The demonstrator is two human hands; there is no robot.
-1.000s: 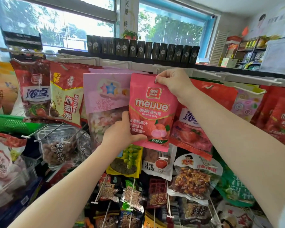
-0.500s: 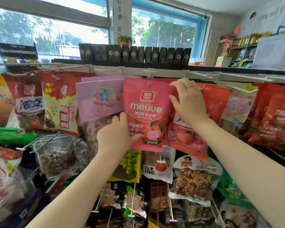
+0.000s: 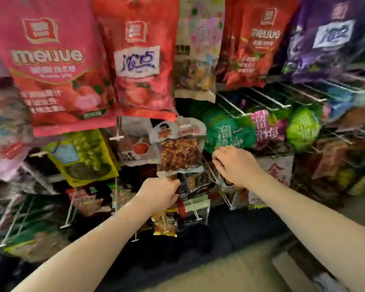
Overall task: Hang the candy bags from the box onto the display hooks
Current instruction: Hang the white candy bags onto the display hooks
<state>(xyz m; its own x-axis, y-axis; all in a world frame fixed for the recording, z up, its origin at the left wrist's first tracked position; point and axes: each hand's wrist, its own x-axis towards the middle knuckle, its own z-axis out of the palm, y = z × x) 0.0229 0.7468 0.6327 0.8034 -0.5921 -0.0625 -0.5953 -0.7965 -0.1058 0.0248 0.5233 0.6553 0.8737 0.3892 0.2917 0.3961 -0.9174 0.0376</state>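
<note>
The pink meijue gummy bag (image 3: 51, 66) hangs on the top row at the upper left, with no hand on it. Beside it hangs a red strawberry bag (image 3: 139, 66). My left hand (image 3: 158, 194) is low in front of the small snack packets, its fingers loosely curled, and I see nothing held in it. Further right, my right hand (image 3: 234, 165) is also loosely curled and empty, a ring on one finger. It is just right of a clear nut bag (image 3: 179, 152). The frame is blurred by motion. No box is clearly in view.
Bare wire hooks (image 3: 261, 98) jut out at the upper right above green and pink plum bags (image 3: 261, 129). More hooks with white tips (image 3: 67, 224) stick out at the lower left. A beige surface (image 3: 219, 272) lies at the bottom.
Both hands have let go of the pink meijue bag, which stays hanging, and have dropped to the lower rows. The view has tilted down and right.
</note>
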